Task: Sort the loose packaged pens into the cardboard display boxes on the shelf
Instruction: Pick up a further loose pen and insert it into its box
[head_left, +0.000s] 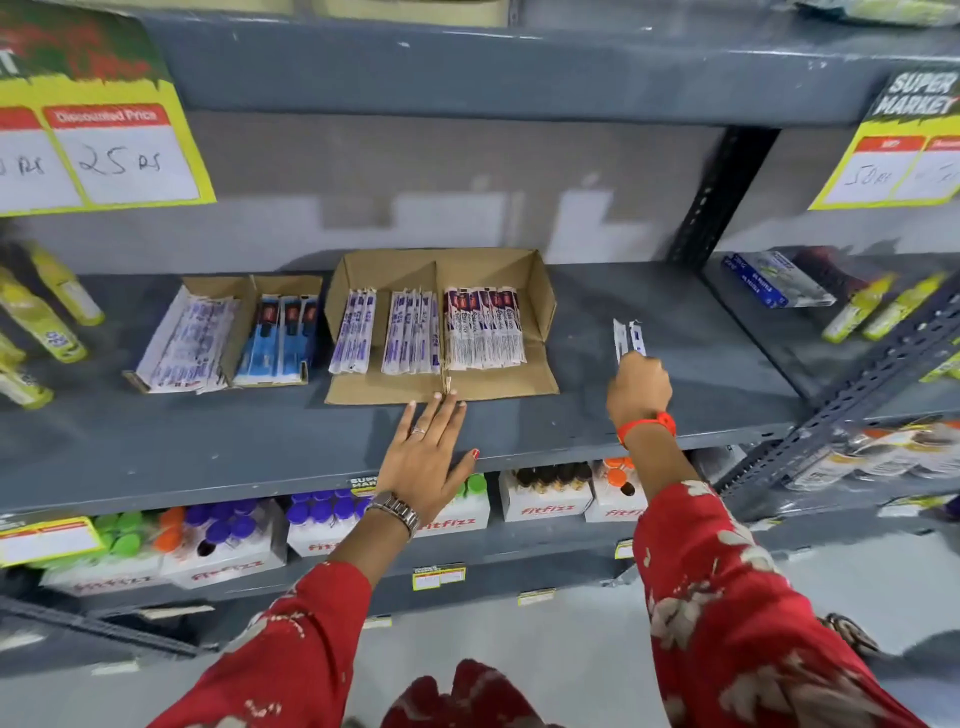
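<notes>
Left hand flat, fingers spread, empty, fingertips at front edge of cardboard box. Right hand closed, pinching packaged pens upright above the shelf, right of box.

white packaged pens upright in hand, open cardboard boxes holding pen rows

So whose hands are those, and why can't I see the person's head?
The camera sits on the person's head and looks down, so you only see their arms in red sleeves. They stand at a grey shop shelf. On it lie cardboard boxes: a wide open box with rows of packaged pens, and a smaller box to its left. The left hand lies flat, fingers spread, just touching the wide box's front. The right hand pinches a few loose packaged pens in its fingers.
</notes>
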